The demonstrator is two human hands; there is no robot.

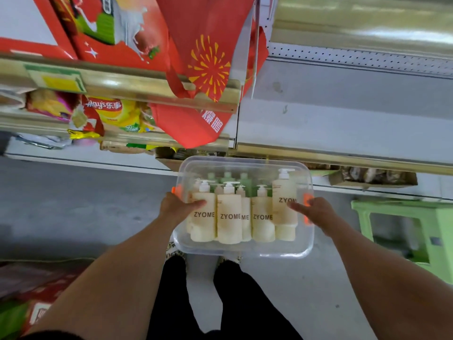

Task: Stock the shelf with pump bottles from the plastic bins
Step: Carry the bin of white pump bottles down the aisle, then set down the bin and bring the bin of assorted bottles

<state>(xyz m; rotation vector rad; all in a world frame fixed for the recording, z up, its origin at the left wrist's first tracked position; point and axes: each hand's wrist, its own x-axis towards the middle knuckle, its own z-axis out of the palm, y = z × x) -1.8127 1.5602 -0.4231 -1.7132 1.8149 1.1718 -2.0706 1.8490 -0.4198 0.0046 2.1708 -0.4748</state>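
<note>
A clear plastic bin (245, 251) with a see-through lid and orange side latches is held above the floor in front of me. Inside lie several cream pump bottles (229, 217) marked ZYOME, with green ones behind them. My left hand (175, 207) grips the bin's left side, thumb stretched over the lid. My right hand (316, 212) grips the right side at the orange latch (307, 200), thumb on the lid. The empty grey shelf (343, 128) lies ahead at the right.
Left shelves hold snack bags (115, 114) and red boxes (110, 28); a red tote bag (203, 82) hangs over their edge. A green plastic stool (404, 229) stands at right. Cardboard boxes (367, 177) sit under the bottom shelf. My legs are below the bin.
</note>
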